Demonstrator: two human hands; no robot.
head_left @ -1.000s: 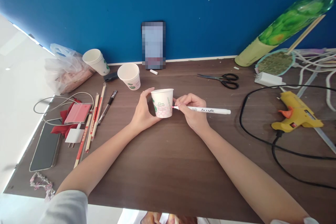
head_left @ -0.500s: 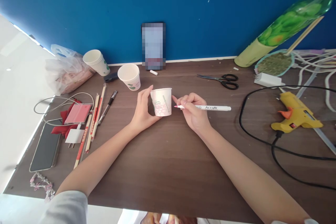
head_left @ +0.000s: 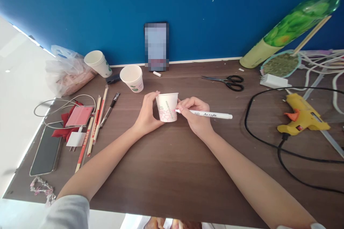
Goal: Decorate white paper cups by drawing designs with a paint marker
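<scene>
A small white paper cup (head_left: 167,106) with pink marks low on its side stands upright on the brown table (head_left: 172,171). My left hand (head_left: 146,112) wraps round its left side and holds it. My right hand (head_left: 195,114) pinches a white acrylic marker (head_left: 208,114) like a pen. Its pink tip touches the cup's right side.
Two more paper cups (head_left: 132,77) (head_left: 97,63) stand behind, a phone (head_left: 156,45) leans on the blue wall. Scissors (head_left: 227,81) and a yellow glue gun (head_left: 303,117) with black cord lie right. Pencils (head_left: 95,125), a phone (head_left: 47,150) and a red cloth lie left.
My left hand has turned the cup, so its printed logo moved round. The marker tip drew away from the cup half a second ago and is back against its side.
</scene>
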